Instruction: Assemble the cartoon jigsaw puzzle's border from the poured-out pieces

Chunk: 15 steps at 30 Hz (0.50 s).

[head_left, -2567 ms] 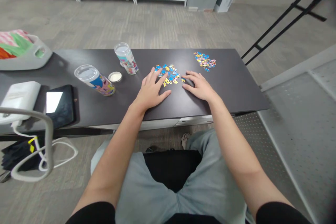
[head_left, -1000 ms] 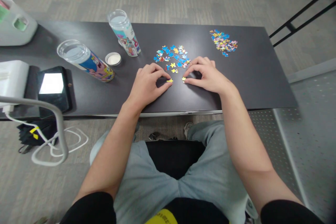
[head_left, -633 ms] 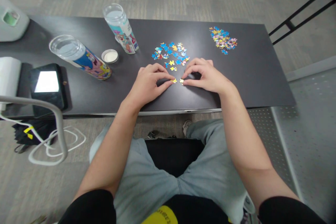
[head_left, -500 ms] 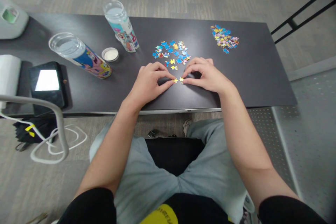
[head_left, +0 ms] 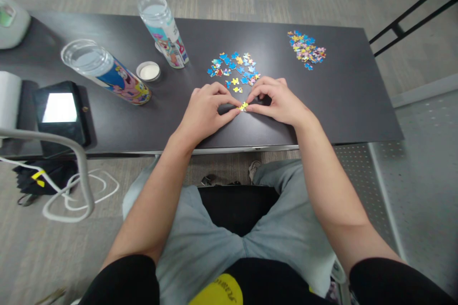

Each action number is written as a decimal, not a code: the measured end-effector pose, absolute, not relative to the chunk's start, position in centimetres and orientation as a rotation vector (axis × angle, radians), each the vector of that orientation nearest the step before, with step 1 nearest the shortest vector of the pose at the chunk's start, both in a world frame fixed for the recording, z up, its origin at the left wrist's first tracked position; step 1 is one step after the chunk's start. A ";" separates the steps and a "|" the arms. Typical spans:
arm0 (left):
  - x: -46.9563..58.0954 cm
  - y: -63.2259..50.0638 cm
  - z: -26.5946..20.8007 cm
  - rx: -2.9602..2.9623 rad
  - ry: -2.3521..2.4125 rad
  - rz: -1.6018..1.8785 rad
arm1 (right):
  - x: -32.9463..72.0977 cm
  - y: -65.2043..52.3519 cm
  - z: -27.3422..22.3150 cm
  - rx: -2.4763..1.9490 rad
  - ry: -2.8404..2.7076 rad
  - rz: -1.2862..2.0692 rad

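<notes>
Near the table's front edge, my left hand pinches a yellow jigsaw piece between thumb and fingers. From the other side my right hand grips a second yellow jigsaw piece. The two pieces meet between my fingertips; whether they interlock, I cannot tell. Just beyond my hands lies a loose group of mostly blue jigsaw pieces, with a yellow piece and another yellow one at its near side. Farther off to the right is a denser pile of mixed pieces.
Two clear jars with cartoon prints, one tall jar and another jar, stand at the left on the dark table. A white lid lies between them. A device with a lit screen and a white tube are farther left.
The two yellow pieces, apart half a second ago, have come together between my fingertips. My right hand has shifted slightly left. The whole view has moved a little.
</notes>
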<state>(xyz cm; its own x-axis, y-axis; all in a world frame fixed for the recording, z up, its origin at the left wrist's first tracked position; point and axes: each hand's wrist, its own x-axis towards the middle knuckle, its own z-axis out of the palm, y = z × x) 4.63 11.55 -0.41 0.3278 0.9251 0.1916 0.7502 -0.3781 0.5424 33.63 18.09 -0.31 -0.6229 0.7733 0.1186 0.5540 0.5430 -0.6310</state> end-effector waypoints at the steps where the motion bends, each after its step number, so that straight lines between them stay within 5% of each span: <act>1: 4.7 11.5 -0.4 2.239 1.493 0.682 | 33.6 18.1 -0.3 -1.086 -2.398 0.780; 15: 4.8 11.1 -0.6 2.307 1.543 0.649 | 33.6 17.8 0.0 -1.095 -2.411 0.748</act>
<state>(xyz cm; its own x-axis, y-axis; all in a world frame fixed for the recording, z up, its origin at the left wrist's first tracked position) 4.84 11.06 -0.60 0.3246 0.9233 0.2055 0.7926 -0.3841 0.4737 33.62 17.83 0.02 -0.6199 0.7747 0.1248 0.5680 0.5528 -0.6097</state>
